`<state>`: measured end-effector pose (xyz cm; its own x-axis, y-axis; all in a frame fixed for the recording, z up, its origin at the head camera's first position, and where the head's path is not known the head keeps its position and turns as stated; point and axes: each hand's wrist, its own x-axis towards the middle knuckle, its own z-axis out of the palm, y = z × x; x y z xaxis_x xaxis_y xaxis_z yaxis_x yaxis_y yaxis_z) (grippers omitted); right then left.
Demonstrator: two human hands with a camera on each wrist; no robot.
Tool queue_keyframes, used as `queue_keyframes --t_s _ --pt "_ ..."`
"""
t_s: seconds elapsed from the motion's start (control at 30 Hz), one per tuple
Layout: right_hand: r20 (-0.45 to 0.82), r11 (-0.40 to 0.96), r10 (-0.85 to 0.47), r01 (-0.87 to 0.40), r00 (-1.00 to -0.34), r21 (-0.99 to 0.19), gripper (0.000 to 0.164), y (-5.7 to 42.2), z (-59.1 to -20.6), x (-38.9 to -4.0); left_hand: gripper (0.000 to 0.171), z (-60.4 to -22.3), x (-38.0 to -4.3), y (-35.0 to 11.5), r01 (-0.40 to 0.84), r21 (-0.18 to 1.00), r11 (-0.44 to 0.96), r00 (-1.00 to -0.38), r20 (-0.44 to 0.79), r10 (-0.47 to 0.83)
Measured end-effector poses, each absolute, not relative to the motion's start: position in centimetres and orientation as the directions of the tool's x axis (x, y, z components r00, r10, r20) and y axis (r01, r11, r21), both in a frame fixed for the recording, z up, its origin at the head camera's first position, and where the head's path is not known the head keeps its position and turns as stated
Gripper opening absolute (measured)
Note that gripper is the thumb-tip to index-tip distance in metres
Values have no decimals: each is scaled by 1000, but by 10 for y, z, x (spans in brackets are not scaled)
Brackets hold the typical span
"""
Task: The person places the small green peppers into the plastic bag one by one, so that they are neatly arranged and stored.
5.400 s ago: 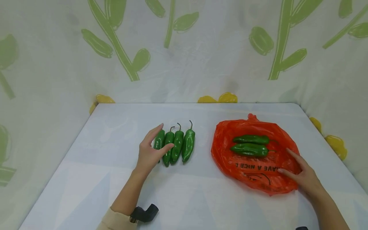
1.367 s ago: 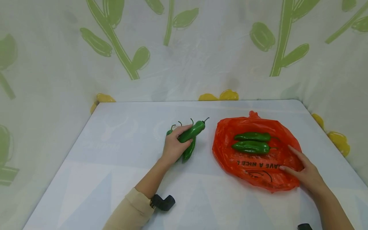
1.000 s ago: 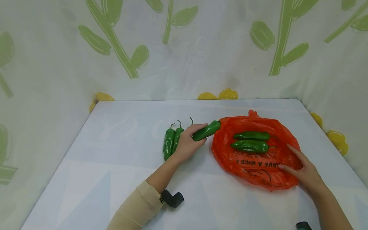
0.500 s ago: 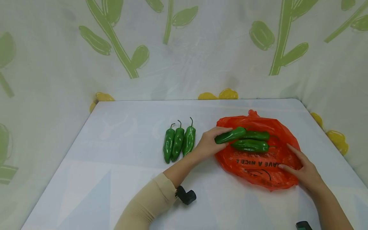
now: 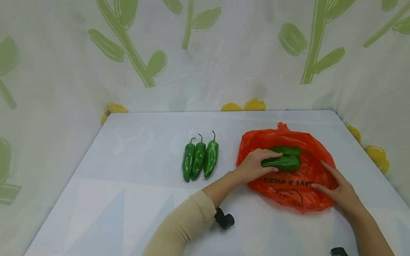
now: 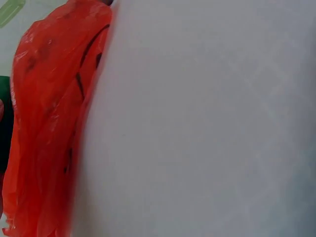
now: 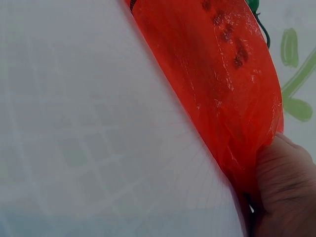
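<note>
My left hand (image 5: 258, 165) reaches over the left side of an open red plastic bag (image 5: 289, 204), its thumb and fingers around the end of a green chili pepper (image 5: 283, 163). Another green pepper (image 5: 285, 150) lies just beyond it in the bag, partly behind my fingers. Peppers overlap under the hand, so one is hidden. My right hand (image 5: 341, 190) rests at the bag's right side, thumb and index finger spread apart over its inside. In the right wrist view the thumb (image 7: 286, 170) lies over the rim. The left wrist view shows the bag's outer wall (image 6: 54, 123).
Three green peppers (image 5: 199, 160) lie side by side on the white table (image 5: 128, 149), left of the bag, stems pointing away. A pale wall (image 5: 224, 71) printed with green plants stands behind the table's far edge.
My left hand has taken a pepper from the row and carried it right into the bag, lowering it onto the others. The row is down to three. My right hand stays at the bag.
</note>
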<state>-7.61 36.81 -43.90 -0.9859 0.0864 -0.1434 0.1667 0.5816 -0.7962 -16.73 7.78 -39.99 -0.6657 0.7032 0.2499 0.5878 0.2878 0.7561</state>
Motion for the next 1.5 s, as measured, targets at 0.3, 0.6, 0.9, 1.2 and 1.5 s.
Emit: queue_keyframes --t_s 0.3,0.6,0.9,1.2,1.5 --pt "-121 589 73 141 -990 -796 86 367 -439 -77 45 -407 -162 94 605 711 358 -649 180 740" --pt "-135 591 87 160 -987 -791 86 368 -439 -75 47 -413 -160 101 627 660 415 -643 138 753" --pt "-149 580 93 176 -984 -796 86 368 -439 -75 32 -417 -160 106 645 621 445 -660 159 734" --pt "-120 596 88 149 -989 -789 86 368 -440 -77 32 -417 -160 112 630 634 448 -678 168 716" --pt "-111 603 92 144 -990 -785 87 367 -441 -76 37 -417 -158 112 629 618 471 -687 158 710"
